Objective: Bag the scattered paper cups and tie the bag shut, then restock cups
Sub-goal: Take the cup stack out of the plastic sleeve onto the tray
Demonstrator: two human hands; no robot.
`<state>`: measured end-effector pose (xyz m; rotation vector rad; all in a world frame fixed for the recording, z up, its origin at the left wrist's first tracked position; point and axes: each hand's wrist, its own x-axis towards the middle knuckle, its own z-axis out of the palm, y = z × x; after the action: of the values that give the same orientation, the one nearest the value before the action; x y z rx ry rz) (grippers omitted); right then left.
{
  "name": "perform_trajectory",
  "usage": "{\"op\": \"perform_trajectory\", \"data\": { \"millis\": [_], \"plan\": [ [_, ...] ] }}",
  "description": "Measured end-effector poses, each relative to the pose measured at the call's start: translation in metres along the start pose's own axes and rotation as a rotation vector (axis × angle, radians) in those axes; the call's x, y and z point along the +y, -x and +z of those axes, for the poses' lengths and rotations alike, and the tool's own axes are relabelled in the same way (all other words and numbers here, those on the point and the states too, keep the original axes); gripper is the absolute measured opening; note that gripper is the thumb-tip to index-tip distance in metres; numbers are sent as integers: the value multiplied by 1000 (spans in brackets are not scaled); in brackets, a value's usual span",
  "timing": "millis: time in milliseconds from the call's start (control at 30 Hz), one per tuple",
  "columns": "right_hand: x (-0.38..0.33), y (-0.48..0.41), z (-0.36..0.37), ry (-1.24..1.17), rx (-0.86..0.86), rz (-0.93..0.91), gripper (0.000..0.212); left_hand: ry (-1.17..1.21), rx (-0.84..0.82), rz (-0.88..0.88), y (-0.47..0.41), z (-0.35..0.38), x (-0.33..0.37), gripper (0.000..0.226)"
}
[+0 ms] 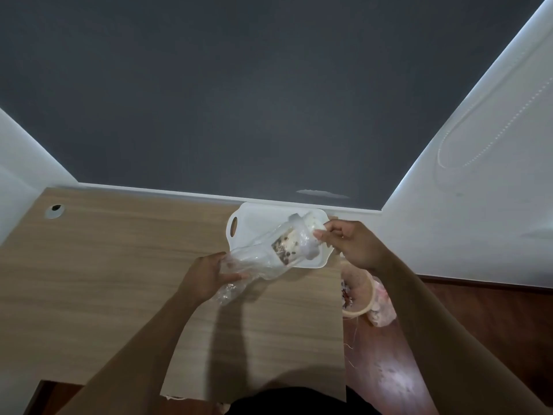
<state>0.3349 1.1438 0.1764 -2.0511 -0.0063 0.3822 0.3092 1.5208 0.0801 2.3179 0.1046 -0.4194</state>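
Note:
A clear plastic bag [263,256] hangs in the air above the wooden table [104,280], stretched slantwise between both hands. Inside it I see paper cups [287,245] with a dark speckled print. My left hand [206,275] grips the bag's lower left end, where the plastic is bunched. My right hand [350,241] pinches the bag's upper right end. Under the bag, at the table's far edge, lies a white tray [239,226] with a handle slot.
A dark grey wall rises behind the table, with white walls on both sides. On the dark wooden floor to the right stands a bin [362,298] with a pink liner and printed cups inside. A cable hole [56,208] sits at the table's far left.

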Motion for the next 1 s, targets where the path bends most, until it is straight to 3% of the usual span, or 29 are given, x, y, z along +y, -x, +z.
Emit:
{"op": "perform_trajectory", "data": {
  "millis": [67,167,367,500,633,800,1000],
  "plan": [
    [-3,-2,-9,-34,107,19,34,-13,52,-30,0,-3,-12,72],
    [2,-4,-19,-143,234,64,32,8,118,-124,1,-4,-33,76],
    [14,-7,-2,-416,179,105,37,305,164,-323,5,13,-18,42],
    [16,-7,31,-461,35,139,36,527,123,-272,4,26,23,25],
    [10,-7,56,-512,-38,168,27,600,64,-182,0,32,55,24],
    [14,-15,62,-427,-16,195,41,680,4,-126,-3,31,73,36],
    [19,-20,54,-252,-116,108,80,659,8,-78,-14,38,95,28]
  ]
}}
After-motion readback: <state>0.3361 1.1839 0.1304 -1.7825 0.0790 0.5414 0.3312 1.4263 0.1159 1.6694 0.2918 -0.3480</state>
